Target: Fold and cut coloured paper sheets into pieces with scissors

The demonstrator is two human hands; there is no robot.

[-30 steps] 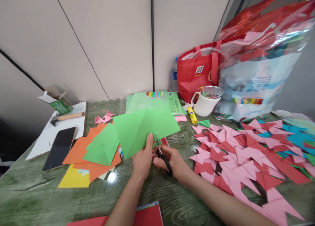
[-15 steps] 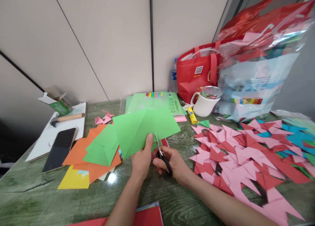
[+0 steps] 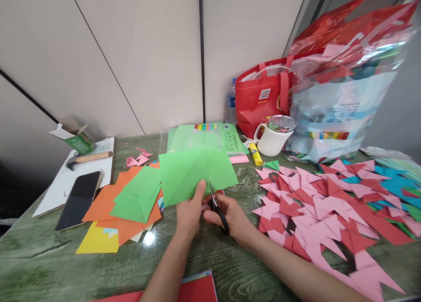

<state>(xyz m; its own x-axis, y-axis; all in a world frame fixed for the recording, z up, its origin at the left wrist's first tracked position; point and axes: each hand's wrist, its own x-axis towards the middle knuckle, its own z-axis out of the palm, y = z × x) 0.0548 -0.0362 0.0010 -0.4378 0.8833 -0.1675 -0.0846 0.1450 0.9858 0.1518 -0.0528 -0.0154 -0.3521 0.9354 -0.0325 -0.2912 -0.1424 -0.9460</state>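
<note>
Green sheet [image 3: 187,172], bag [image 3: 315,109] of paper [image 3: 335,74]

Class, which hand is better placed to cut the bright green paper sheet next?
Probably the right hand: it holds the black-handled metal scissors, one blade over the green sheet, which the left hand holds, thumb on top.

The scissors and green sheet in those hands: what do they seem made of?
The scissors: blades likely steel, from their silvery glint; handle probably plastic, being smooth and black. The green sheet: matt, likely paper, from its crease lines and thin edge.
</note>
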